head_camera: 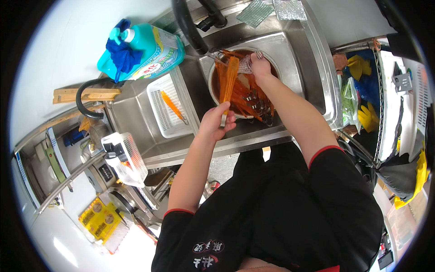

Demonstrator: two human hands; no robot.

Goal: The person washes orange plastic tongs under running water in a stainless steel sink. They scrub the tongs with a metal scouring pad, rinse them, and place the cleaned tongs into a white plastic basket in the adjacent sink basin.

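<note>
My left hand [219, 120] grips the metal end of orange translucent tongs [231, 76], held up over a round metal basin in the sink. My right hand [261, 66] holds a silvery mesh scouring cloth [245, 65] near the upper part of the tongs. Under my hands, the round basin [212, 91] holds water and several orange utensils [249, 102] with metal ends. The black faucet spout [195, 37] ends just above the tongs, and a thin stream seems to fall from it. To the left, a white plastic basket [159, 117] holds one orange utensil [171, 104].
A large turquoise pump bottle [149, 51] with a blue cloth [123, 56] on it stands behind the left sink bowl. Two mesh cloths [255, 13] [289, 9] lie on the back rim. Another white basket [134, 159] hangs left of the sink; a wire shelf [378, 102] stands right.
</note>
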